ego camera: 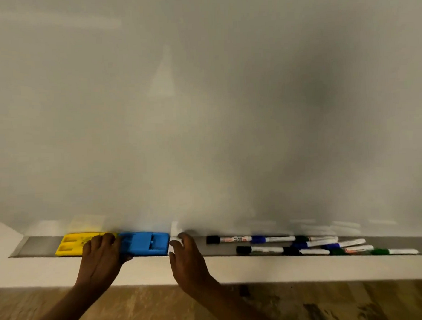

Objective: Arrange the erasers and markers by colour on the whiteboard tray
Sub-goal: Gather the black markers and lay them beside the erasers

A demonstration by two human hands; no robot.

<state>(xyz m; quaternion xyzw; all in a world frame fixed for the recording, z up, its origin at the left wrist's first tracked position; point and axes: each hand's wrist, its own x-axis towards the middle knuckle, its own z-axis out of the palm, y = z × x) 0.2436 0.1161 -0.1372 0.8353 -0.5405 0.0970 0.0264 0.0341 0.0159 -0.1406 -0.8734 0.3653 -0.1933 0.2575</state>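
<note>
On the tray (pixel 38 246), the yellow eraser (pixel 69 245) is lying leftmost, touching the blue eraser (pixel 146 243). The left hand (pixel 101 254) is gripping the blue eraser's left end, fingers curling over the seam and thumb hooking its front edge. The right hand (pixel 187 258) is reaching at the right end; I cannot tell whether it is pinching the blurred white thing (pixel 174 233) there. The erasers are seemingly being settled. Next, the markers (pixel 303 244), lying jumbled rightward, are needing sorting by cap colour. Several are overlapping, hiding caps.
</note>
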